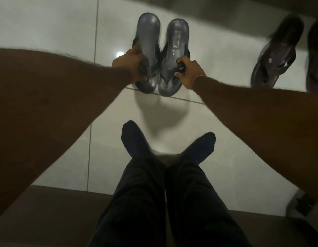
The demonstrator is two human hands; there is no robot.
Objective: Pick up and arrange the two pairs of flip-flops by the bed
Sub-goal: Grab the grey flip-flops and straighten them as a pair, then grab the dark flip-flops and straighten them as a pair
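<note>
Two grey flip-flops are held side by side above the white tiled floor, heels pointing away from me. My left hand (129, 64) grips the strap of the left grey flip-flop (148, 38). My right hand (188, 70) holds the strap of the right grey flip-flop (176, 43). Their shadow falls on the tile below them. A second, darker pair lies on the floor at the right: one brown flip-flop (276, 54) shows in full, and the other dark flip-flop (316, 56) is cut off by the frame's edge.
My legs in dark trousers and dark socks (135, 138) stretch out over the tiles beneath the hands. A dark ledge (53, 207) runs along the bottom. A dim band (226, 9), perhaps furniture, crosses the top right.
</note>
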